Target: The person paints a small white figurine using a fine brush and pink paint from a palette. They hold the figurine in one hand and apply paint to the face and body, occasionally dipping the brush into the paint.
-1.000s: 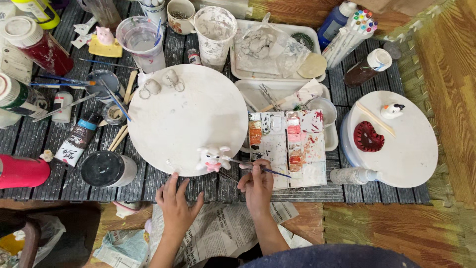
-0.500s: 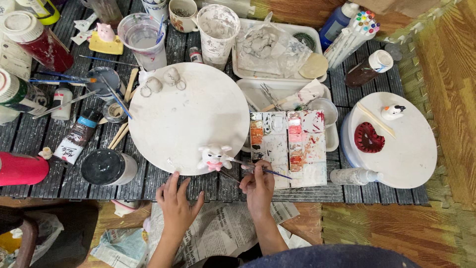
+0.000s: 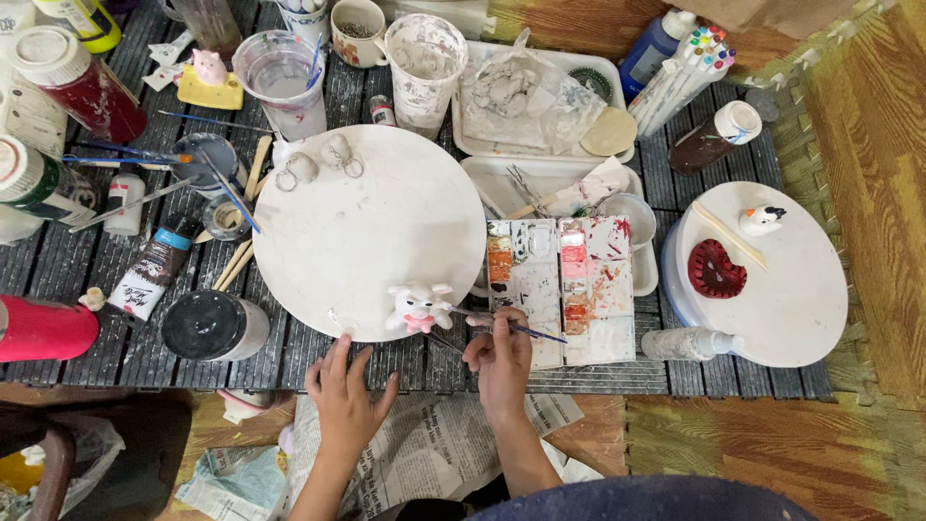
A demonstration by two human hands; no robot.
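Observation:
A small white and pink clay figure (image 3: 418,305) stands near the front edge of a round white board (image 3: 368,222). My right hand (image 3: 500,359) grips a thin paintbrush (image 3: 502,324) whose tip touches the figure's right side. My left hand (image 3: 345,396) rests with spread fingers on the dark slatted table, fingertips at the board's front rim, holding nothing. A paint-stained palette (image 3: 561,280) lies just right of the board, under the brush handle.
Paint bottles (image 3: 152,270), a black-lidded jar (image 3: 205,326), water cups (image 3: 280,82) and loose brushes crowd the left and back. A second round board (image 3: 791,289) with a red heart piece (image 3: 716,270) and small bird figure sits right. Newspaper (image 3: 434,449) lies below.
The brush tip has come up to the figure's side. My left hand stays at the board's rim; the view has shifted slightly.

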